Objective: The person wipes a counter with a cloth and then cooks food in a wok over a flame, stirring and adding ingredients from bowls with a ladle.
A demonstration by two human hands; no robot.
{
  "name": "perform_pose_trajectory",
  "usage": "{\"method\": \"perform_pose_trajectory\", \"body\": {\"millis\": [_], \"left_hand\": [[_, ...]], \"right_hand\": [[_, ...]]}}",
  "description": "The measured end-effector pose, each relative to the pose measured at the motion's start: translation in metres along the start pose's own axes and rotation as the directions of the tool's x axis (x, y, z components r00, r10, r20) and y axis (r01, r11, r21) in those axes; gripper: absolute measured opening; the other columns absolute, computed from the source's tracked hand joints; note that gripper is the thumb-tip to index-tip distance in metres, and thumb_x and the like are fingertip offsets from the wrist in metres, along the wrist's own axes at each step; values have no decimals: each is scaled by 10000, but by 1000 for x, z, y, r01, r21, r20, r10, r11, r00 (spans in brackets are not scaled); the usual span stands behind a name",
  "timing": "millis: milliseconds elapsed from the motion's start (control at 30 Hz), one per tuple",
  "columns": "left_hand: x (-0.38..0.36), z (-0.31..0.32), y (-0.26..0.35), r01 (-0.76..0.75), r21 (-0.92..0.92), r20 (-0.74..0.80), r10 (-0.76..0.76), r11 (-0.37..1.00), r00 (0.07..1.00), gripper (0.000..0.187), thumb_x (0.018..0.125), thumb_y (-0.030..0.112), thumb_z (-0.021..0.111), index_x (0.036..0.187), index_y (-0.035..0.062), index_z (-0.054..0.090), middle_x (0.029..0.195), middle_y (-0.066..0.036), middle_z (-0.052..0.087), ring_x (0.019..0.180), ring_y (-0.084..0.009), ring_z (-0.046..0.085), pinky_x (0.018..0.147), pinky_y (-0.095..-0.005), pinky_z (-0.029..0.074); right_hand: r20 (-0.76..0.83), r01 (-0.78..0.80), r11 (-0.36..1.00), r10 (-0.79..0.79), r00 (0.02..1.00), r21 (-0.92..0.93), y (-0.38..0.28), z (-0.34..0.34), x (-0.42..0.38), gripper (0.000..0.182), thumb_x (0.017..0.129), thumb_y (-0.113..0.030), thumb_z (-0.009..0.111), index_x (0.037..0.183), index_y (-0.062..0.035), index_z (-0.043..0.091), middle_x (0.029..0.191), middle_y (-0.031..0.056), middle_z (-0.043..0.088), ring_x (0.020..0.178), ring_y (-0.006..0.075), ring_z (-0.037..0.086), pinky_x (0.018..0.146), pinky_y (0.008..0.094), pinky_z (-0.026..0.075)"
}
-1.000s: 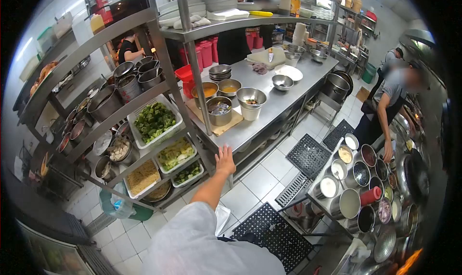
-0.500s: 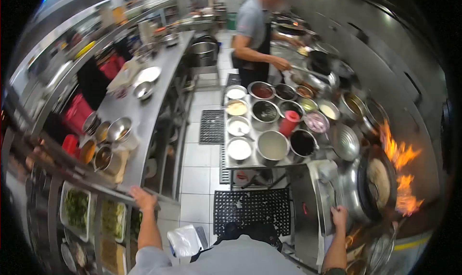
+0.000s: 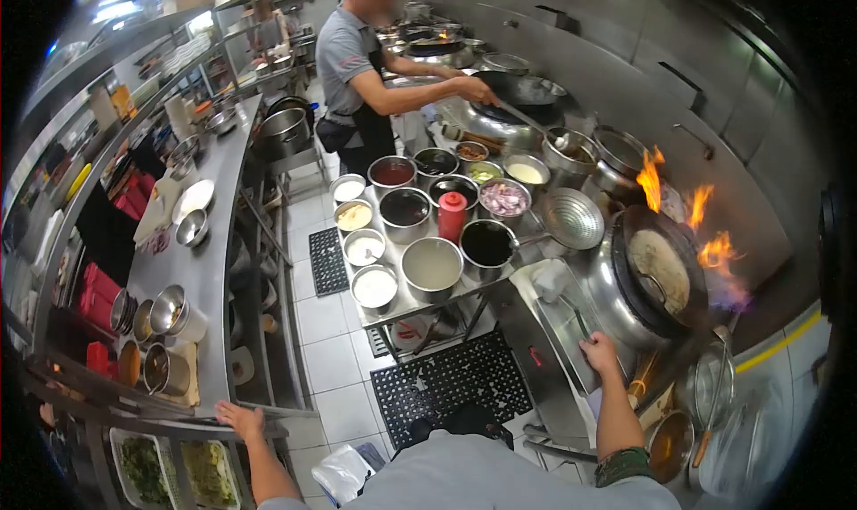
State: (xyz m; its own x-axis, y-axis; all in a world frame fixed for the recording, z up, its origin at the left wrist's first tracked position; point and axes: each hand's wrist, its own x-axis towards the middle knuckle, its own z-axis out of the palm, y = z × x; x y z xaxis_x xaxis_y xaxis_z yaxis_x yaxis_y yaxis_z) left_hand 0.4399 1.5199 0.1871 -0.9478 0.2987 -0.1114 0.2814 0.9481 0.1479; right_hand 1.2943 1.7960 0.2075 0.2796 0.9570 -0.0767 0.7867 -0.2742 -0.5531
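Note:
My left hand (image 3: 237,418) rests flat on the near corner of the long steel prep table (image 3: 214,269), holding nothing. My right hand (image 3: 599,352) lies on the steel front edge of the wok station (image 3: 571,327), fingers curled over the rim, just left of a large wok (image 3: 659,273) with flames (image 3: 705,233) licking around its far side. No tool is in either hand.
A cart (image 3: 402,305) of sauce and seasoning pots with a red squeeze bottle (image 3: 452,215) stands ahead. Another cook (image 3: 361,72) stirs a wok at the back. Black floor mats (image 3: 451,380) cover the aisle. Bowls (image 3: 168,312) sit on the prep table; vegetable trays (image 3: 174,470) below left.
My view has swung right, from the shelves toward the wok station. My left hand stays on the table corner; my right hand has shifted along the stove's edge. The wok flames persist.

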Motion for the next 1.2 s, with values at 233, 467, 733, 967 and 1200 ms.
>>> {"method": "perform_pose_trajectory", "body": {"millis": [233, 467, 733, 967, 1200], "left_hand": [[4, 4, -4, -20, -30, 4, 20, 999, 1000, 1136, 801, 276, 799, 1574, -53, 35, 1666, -229, 11, 1541, -397, -14, 1267, -461, 22], [-4, -15, 5, 23, 11, 50, -23, 1000, 998, 1103, 827, 239, 787, 1587, -14, 29, 1676, -187, 14, 1539, -401, -6, 1267, -449, 127], [-6, -12, 1, 28, -2, 33, -28, 1000, 999, 1085, 832, 239, 786, 1600, 31, 48, 1686, -136, 1, 1541, -393, 32, 1229, -458, 273], [-13, -20, 4, 12, -30, 33, -11, 999, 999, 1087, 817, 250, 798, 1596, 19, 75, 1682, -159, 27, 1539, -396, 34, 1235, -470, 245], [-3, -4, -3, -16, -30, 9, 17, 999, 1000, 1089, 813, 261, 796, 1593, 8, 80, 1678, -183, 15, 1534, -421, 17, 1252, -466, 174]], "right_hand": [[4, -1, 999, 2, 1000, -51, -30, -16, -13, 365, 769, -351, 784, 746, -44, 588, 731, 187, 616, 723, 371, 610, 682, 460, 474], [5, -5, 997, 5, 1000, -75, -34, -16, -14, 362, 774, -358, 775, 766, -39, 603, 772, 198, 640, 766, 382, 638, 701, 463, 485], [-38, -8, 998, 6, 999, -68, -40, -17, -19, 351, 759, -317, 782, 765, -21, 595, 767, 210, 619, 758, 377, 616, 717, 453, 484], [-42, 12, 998, -14, 999, -54, -35, -15, -17, 351, 759, -344, 778, 766, -40, 603, 809, 212, 641, 795, 400, 629, 713, 471, 485], [-15, -22, 996, 21, 1000, -83, -29, -13, -14, 346, 764, -360, 775, 777, -55, 612, 831, 195, 662, 821, 384, 647, 728, 469, 494]]}}
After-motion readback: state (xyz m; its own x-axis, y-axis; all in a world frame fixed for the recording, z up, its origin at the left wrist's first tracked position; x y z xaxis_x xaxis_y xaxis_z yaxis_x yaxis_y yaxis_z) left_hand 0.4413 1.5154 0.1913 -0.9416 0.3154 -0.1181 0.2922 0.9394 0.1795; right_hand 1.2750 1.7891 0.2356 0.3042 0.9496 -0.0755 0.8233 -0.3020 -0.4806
